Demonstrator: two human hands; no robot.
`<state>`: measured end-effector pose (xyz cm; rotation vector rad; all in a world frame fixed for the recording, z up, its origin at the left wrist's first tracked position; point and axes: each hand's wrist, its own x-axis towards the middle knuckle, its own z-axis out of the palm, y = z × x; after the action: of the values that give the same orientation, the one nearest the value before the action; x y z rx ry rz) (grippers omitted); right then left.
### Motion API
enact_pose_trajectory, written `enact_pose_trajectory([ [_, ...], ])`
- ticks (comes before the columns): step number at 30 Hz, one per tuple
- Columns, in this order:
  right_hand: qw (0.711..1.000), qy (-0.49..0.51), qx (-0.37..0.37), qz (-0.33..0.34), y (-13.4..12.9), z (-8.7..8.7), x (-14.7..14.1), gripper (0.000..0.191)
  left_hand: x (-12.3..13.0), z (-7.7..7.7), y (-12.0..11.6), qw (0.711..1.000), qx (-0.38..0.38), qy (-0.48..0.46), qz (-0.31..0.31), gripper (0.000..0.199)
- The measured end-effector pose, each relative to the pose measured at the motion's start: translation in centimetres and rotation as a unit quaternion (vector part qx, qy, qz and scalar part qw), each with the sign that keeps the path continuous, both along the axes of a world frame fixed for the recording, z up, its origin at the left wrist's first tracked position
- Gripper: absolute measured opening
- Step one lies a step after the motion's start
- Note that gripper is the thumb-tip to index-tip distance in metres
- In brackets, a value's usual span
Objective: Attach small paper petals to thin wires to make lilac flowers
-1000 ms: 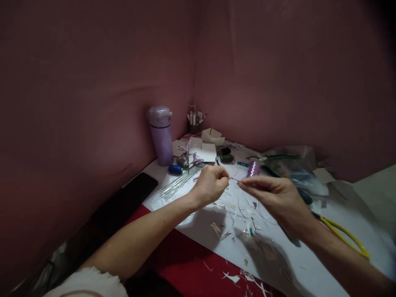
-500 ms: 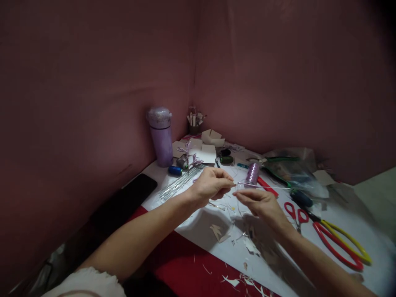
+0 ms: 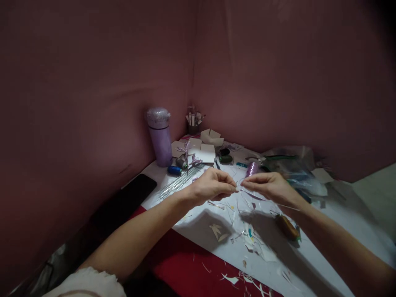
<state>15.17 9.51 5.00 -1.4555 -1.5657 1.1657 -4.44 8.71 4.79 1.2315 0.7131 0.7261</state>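
Observation:
My left hand [image 3: 215, 185] is closed in a pinch above the white work surface. A thin pale wire [image 3: 287, 207] runs from its fingertips and passes below my right hand, its far part showing beside the wrist. My right hand [image 3: 269, 186] is also closed, thumb against fingers, a small gap from the left fingertips. Whatever lies in that right pinch is too fine to make out. Just behind the right fingertips stands a shiny purple thread spool [image 3: 251, 169]. A bundle of straight silvery wires [image 3: 177, 183] lies behind my left hand.
A purple tumbler [image 3: 161, 144], a blue spool [image 3: 175, 170] and a black phone-like slab [image 3: 126, 198] are at the left. White cards [image 3: 206, 153] lie behind. A brown-gold spool [image 3: 288, 227] sits below my right wrist, near paper scraps [image 3: 258, 245]. A clear plastic bag [image 3: 300, 165] is at the right.
My right hand and forearm have moved up and right, now covering the scissors and the red-yellow handles. The brown-gold spool has come into view. The wire slopes lower at its right.

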Motion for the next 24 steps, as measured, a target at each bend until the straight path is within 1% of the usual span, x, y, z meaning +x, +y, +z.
enact_pose_trajectory([
  [2,0.999,0.035,-0.028,-0.010,-0.9,-1.6,-0.6,0.023,0.0,0.1,0.1,0.999,-0.021,-0.015,0.024,0.011],
  [3,0.998,0.053,-0.029,-0.018,-1.6,-2.3,-1.2,0.023,0.1,-0.1,0.2,0.999,-0.026,-0.020,0.041,0.009],
  [5,0.996,0.085,-0.013,-0.028,-3.1,-3.2,-2.4,0.021,0.3,-0.5,0.3,0.996,-0.023,-0.016,0.084,0.007],
  [6,0.995,0.095,0.001,-0.028,-3.7,-3.2,-3.0,0.020,0.5,-0.7,0.4,0.994,-0.010,-0.003,0.107,0.006],
  [8,0.995,0.087,0.037,-0.017,-4.6,-2.7,-3.7,0.019,0.7,-1.3,0.5,0.987,0.049,0.045,0.149,0.007],
  [10,0.997,0.033,0.073,-0.007,-4.6,-1.4,-3.7,0.020,0.8,-1.8,0.6,0.969,0.143,0.106,0.172,0.009],
  [12,0.994,-0.039,0.101,-0.008,-3.9,0.1,-3.1,0.019,0.7,-2.0,0.5,0.949,0.219,0.152,0.169,0.011],
  [13,0.992,-0.070,0.107,-0.011,-3.2,0.8,-2.6,0.018,0.7,-2.0,0.5,0.947,0.231,0.161,0.156,0.011],
  [14,0.990,-0.089,0.108,-0.015,-2.5,1.4,-2.1,0.016,0.6,-1.8,0.4,0.952,0.223,0.160,0.139,0.011],
  [16,0.991,-0.097,0.090,-0.017,-1.0,1.9,-1.0,0.015,0.5,-1.3,0.3,0.975,0.159,0.126,0.086,0.007],
  [17,0.993,-0.088,0.073,-0.013,-0.4,1.8,-0.5,0.015,0.4,-1.0,0.2,0.987,0.118,0.098,0.055,0.005],
  [19,0.998,-0.050,0.033,0.002,0.3,0.8,0.0,0.019,0.2,-0.3,0.1,0.998,0.049,0.044,0.008,0.005],
  [21,1.000,-0.016,0.000,0.012,0.2,-0.7,-0.1,0.026,0.1,0.0,0.1,1.000,0.007,0.011,0.008,0.007],
  [24,1.000,0.026,-0.007,0.000,-1.6,-3.0,-1.4,0.030,0.4,-0.4,0.5,0.997,-0.017,-0.002,0.073,0.008],
])
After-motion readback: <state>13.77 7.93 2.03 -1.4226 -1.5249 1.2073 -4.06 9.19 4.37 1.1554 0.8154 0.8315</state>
